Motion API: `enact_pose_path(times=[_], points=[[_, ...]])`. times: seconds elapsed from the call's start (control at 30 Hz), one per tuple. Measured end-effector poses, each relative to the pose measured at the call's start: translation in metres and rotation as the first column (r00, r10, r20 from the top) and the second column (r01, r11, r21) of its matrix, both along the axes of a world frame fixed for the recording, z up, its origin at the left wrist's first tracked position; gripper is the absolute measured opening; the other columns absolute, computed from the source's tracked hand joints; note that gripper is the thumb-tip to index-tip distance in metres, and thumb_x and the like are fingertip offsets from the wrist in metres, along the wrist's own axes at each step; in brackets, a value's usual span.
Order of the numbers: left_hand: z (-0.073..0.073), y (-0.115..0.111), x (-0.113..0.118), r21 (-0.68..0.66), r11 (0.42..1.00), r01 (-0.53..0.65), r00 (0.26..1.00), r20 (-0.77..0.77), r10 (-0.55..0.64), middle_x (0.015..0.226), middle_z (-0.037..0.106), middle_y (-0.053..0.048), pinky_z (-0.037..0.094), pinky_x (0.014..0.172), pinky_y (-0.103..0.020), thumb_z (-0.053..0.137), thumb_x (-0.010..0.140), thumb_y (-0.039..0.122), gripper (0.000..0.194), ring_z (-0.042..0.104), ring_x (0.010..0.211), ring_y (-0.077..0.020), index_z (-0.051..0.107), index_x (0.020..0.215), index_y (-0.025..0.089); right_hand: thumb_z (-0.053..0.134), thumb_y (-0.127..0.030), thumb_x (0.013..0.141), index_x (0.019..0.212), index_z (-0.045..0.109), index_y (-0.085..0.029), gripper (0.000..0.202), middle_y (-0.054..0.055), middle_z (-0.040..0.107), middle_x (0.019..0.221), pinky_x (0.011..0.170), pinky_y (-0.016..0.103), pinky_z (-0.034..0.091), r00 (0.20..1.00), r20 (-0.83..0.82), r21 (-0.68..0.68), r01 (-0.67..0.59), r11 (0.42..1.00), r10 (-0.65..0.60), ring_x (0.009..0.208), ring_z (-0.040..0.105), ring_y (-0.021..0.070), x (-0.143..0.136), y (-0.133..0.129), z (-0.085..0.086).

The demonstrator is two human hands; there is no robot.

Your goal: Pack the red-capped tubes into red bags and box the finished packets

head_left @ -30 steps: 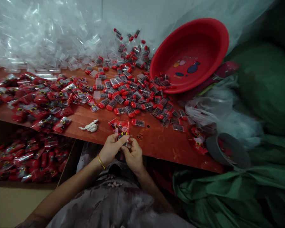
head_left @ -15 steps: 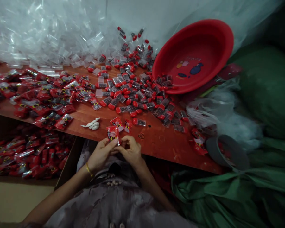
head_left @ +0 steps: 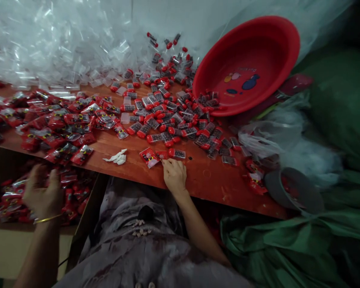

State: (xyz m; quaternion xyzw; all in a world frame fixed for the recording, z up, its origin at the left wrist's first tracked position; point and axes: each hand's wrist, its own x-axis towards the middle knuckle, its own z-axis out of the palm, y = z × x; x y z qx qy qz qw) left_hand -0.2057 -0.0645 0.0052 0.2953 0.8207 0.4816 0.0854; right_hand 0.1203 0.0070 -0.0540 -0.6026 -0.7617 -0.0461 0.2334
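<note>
My left hand [head_left: 43, 194] is over the box of red packets [head_left: 73, 190] at the lower left, its fingers spread and slightly blurred, with nothing held in them. Near the table's front edge, my right hand [head_left: 175, 174] has its fingertips closed on the lower edge of a small red packet [head_left: 161, 155]. A flat red packet [head_left: 149, 157] lies just left of it. Behind the fingers sits a clear container with a red cap [head_left: 177, 153]. Many similar capped containers [head_left: 168, 108] with dark contents are heaped farther back on the table.
Filled red packets [head_left: 57, 120] cover the table's left side, with clear empty containers [head_left: 63, 48] piled behind. A red basin [head_left: 258, 68] tilts at the back right. A white crumpled piece [head_left: 117, 157], grey bowl [head_left: 294, 190] and plastic bag [head_left: 306, 148] are also around.
My left hand has moved left and down to the box and opened; the packet both hands held is no longer in them. My right hand has shifted right and up to the small packet.
</note>
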Motion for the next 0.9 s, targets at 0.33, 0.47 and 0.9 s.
enact_pose_path(times=[0.33,0.47,0.9], points=[[0.002,0.058,0.177,0.177,0.666,0.725,0.266,0.819,-0.508,0.068,0.069,-0.006,0.043,0.047,-0.023,0.073,0.052,0.057,0.051,0.059,0.051,-0.0134,0.068,0.075,0.012,0.052,-0.016,0.087,0.103,0.067,-0.034,0.029,0.001,0.068,0.091,0.094,0.037,0.031,0.965,-0.093,0.306,-0.207,0.929,0.245,0.088,0.055,0.0153,0.01,-0.029,0.03],[-0.011,0.065,0.18,0.273,0.66,0.7,0.37,0.652,-0.662,0.064,0.066,-0.002,0.045,0.056,-0.024,0.072,0.061,0.046,0.036,0.056,0.056,-0.0125,0.069,0.072,0.012,0.045,-0.023,0.09,0.117,0.06,-0.026,0.032,0.008,0.066,0.105,0.089,0.036,0.042,0.835,-0.531,0.124,-0.09,0.988,0.142,0.094,0.058,0.0185,0.009,-0.035,0.023],[-0.026,0.056,0.182,0.178,0.553,0.814,0.458,0.39,-0.799,0.062,0.067,0.0,0.044,0.06,-0.023,0.062,0.075,0.039,0.026,0.058,0.059,-0.0138,0.071,0.069,0.015,0.046,-0.039,0.086,0.062,0.05,-0.018,0.033,-0.005,0.047,0.054,0.049,0.021,0.033,0.499,-0.856,-0.258,-0.183,0.949,-0.137,0.05,0.041,0.0086,-0.022,-0.034,0.021]])
